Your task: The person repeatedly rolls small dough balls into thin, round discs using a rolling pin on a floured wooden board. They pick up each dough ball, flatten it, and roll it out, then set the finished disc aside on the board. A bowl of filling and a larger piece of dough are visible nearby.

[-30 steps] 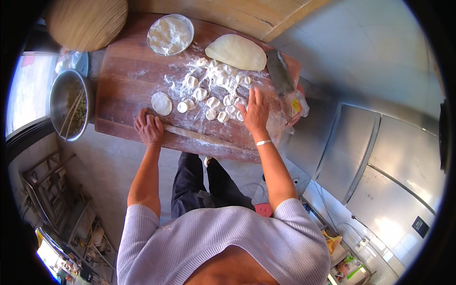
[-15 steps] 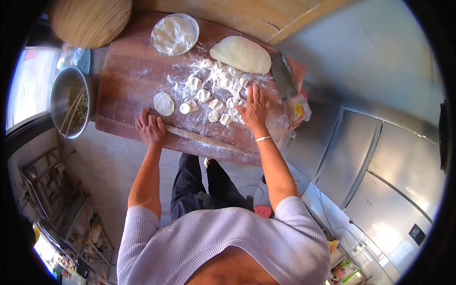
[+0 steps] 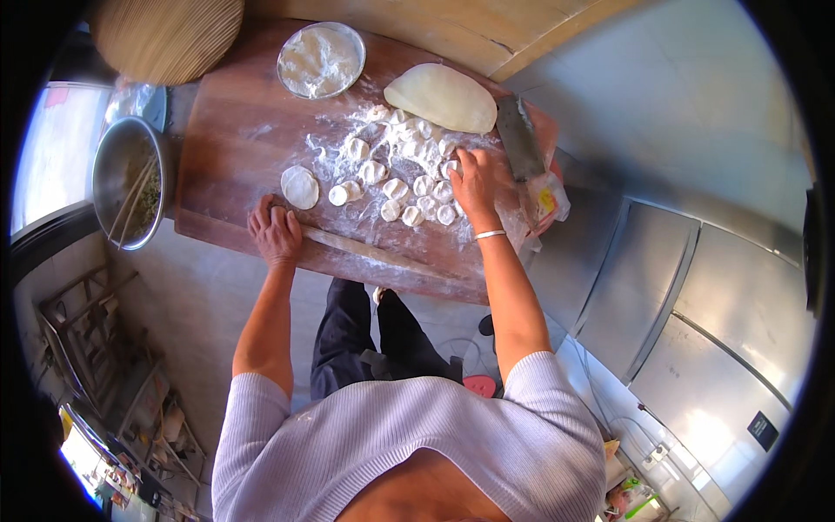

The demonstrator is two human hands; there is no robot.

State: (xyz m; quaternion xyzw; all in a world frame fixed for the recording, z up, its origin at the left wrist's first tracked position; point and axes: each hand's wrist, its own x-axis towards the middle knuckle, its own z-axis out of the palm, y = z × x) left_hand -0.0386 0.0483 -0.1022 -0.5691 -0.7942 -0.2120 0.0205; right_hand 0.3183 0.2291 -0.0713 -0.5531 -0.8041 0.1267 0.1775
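Observation:
My left hand is closed over the left end of a thin wooden rolling pin, which lies along the near edge of the board. Just beyond it rests a flat round dough wrapper. My right hand is among small floured dough pieces, its fingers bent and the thumb and forefinger round one dough piece. Several flattened dough pieces lie to its left in scattered flour. An upright-cut dough piece sits near the wrapper.
Behind the pieces are a large dough lump and a bowl of flour. A broad cleaver lies at right beside a plastic bag. A steel bowl with filling and chopsticks stands left of the wooden board.
My right hand has shifted slightly right and its stretched fingers have bent, uncovering dough pieces beneath. My left hand stays on the rolling pin.

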